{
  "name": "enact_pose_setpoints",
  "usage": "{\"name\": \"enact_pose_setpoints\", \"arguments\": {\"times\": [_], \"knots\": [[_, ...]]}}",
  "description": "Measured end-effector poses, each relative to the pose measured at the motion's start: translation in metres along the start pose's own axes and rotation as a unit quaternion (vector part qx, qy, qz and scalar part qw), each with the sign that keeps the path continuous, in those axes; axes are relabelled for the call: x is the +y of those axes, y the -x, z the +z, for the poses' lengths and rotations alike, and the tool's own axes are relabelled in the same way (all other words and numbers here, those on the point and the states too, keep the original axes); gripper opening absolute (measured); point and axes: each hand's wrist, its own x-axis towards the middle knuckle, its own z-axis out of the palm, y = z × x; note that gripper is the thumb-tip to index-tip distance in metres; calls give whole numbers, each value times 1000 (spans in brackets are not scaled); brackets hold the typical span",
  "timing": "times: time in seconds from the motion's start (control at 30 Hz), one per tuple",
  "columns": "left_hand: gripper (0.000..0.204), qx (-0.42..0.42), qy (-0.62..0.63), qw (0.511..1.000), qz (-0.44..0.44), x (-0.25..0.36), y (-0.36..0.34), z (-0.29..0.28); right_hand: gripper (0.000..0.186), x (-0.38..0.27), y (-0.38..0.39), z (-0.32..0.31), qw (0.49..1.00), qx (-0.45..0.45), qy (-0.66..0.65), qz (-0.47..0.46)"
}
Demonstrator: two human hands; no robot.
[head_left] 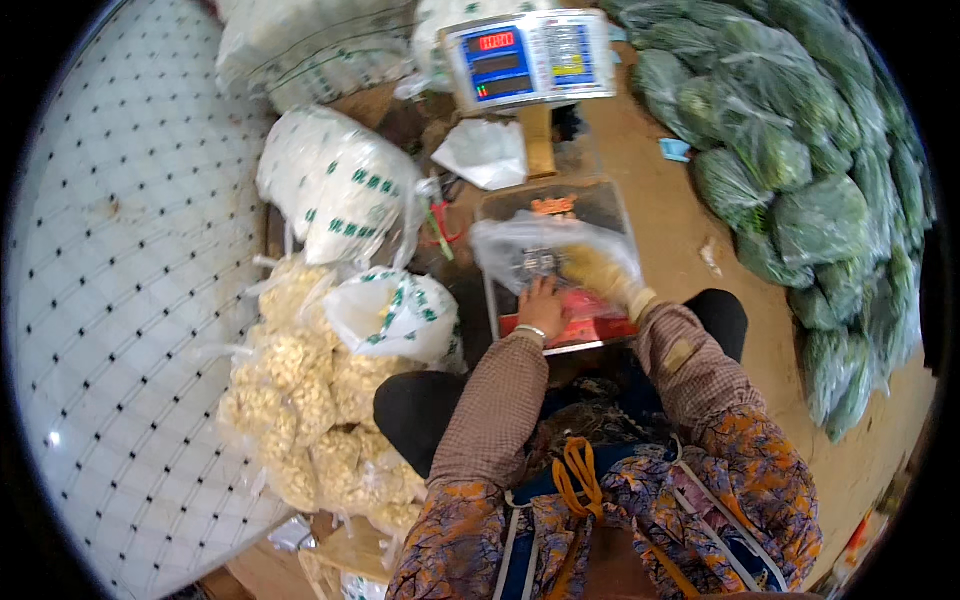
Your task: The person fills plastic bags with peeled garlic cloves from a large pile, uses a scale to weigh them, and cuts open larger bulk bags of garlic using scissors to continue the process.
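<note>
A clear plastic bag [530, 245] lies spread across the platform of a weighing scale [490, 305] in front of me. My left hand [543, 307] rests bare on the bag's near edge, fingers stretched out and apart. My right hand [605, 277], in a yellowish glove, reaches into or under the bag at its right side. Its fingers are blurred behind the plastic, so their grip is hidden. Red material [590, 318] shows on the platform between the hands. Behind the platform, the scale's display head [530, 60] stands on a post and is lit.
Bags of pale yellow pieces [300, 390] are heaped at the left, beside an open white sack [395, 315] and a fuller white sack [340, 185]. Red-handled scissors [447, 222] lie near the scale. Bagged green vegetables [800, 200] are piled on the right. A white sheet [130, 300] covers the far left.
</note>
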Motion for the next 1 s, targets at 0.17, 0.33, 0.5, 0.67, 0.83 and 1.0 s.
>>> {"name": "enact_pose_setpoints", "arguments": {"times": [0.17, 0.33, 0.5, 0.67, 0.83, 1.0], "knots": [[33, 170, 246, 951, 75, -44, 48, -21, 24, -43, -28, -12, 978, 27, -192, 80], [46, 591, 9, 796, -128, -104, 136, -130, 30, -77, -3, -17, 978, -128, 57, 154], [46, 333, 184, 859, -342, -196, 183, -85, 42, -94, 18, 37, 956, -183, -217, 70], [21, 361, 313, 851, -215, -180, 191, -92, 74, -128, -2, 67, 970, -151, -152, -118], [14, 412, 380, 827, -49, -124, 208, -130, 109, -172, -16, 77, 976, -28, -48, -209], [18, 435, 357, 822, 86, -81, 233, -161, 120, -191, -21, 68, 947, 35, -116, -297]]}}
